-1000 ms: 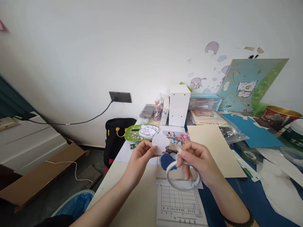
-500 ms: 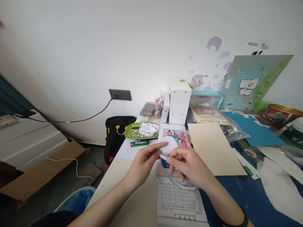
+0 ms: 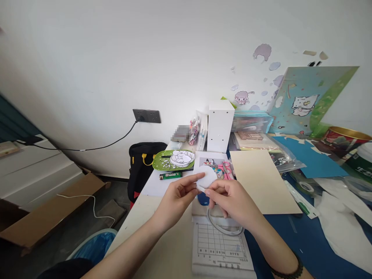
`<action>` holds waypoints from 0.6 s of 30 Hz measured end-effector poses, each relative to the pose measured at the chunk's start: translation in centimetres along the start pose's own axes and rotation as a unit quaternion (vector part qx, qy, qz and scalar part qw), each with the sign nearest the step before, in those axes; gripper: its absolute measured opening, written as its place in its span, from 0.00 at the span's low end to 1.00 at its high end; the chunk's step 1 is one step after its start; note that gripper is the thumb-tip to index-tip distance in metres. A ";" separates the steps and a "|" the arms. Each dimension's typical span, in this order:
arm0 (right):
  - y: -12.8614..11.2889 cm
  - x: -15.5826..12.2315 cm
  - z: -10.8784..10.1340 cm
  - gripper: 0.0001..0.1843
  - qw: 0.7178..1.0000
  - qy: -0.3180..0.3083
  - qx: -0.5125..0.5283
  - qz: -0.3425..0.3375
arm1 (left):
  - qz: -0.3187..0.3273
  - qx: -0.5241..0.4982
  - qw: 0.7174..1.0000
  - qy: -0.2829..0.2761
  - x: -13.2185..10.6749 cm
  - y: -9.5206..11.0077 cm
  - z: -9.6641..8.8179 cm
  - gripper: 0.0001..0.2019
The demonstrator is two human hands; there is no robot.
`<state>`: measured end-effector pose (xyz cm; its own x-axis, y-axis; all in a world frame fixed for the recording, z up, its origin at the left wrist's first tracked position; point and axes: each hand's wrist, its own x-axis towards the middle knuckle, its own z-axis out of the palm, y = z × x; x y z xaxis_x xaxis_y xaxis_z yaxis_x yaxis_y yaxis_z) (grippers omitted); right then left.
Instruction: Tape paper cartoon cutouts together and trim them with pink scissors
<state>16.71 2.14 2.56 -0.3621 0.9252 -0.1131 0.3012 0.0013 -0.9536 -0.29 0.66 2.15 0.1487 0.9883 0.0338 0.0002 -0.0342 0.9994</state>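
Observation:
A white round disc (image 3: 208,176), which looks like paper, is held over the desk between both hands. My left hand (image 3: 182,193) grips the disc's left side, index finger across its face and thumb at the lower edge. Against that lower edge lies a short white strip (image 3: 201,188). My right hand (image 3: 228,195) is closed, thumb and index finger pinching the strip's right end, the other fingers curled below. Under the right hand a whitish ring (image 3: 224,230) rests over a printed form (image 3: 217,244), partly hidden. A blue round thing (image 3: 203,199) shows between the hands.
Pink scissors (image 3: 225,169) lie behind the disc. A green tray (image 3: 159,164) with paper cutouts and a green box (image 3: 171,176) are at left. A cream sheet (image 3: 261,182) lies at right, beside white paper scraps (image 3: 340,224). A white box (image 3: 220,128) stands near the wall.
The white strip, earlier sticking out from the disc, now lies closer against its lower edge. My right fingers have shifted slightly, showing more of the ring below. My left hand has barely moved.

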 end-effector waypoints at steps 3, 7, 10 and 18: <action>0.0 0.1 0.0 0.12 1.000 0.003 0.000 -0.001 | -0.008 -0.014 1.000 0.000 0.0 0.1 0.1 0.18; 0.1 0.2 -0.1 0.12 1.000 0.000 -0.005 0.003 | -0.016 -0.026 1.000 -0.003 -0.1 0.2 0.1 0.19; 0.0 0.2 0.0 0.12 1.000 -0.002 -0.007 0.004 | -0.023 -0.031 0.999 -0.002 -0.2 0.3 0.1 0.19; -0.1 0.1 0.0 0.12 1.000 -0.001 0.007 0.008 | -0.033 -0.052 0.998 0.007 -0.3 0.2 0.2 0.19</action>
<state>16.68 2.22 2.66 -0.3582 0.9246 -0.1295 0.2944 -0.0198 -0.9555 -0.09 0.32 2.33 0.1381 0.9899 -0.0327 -0.0933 0.0459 0.9946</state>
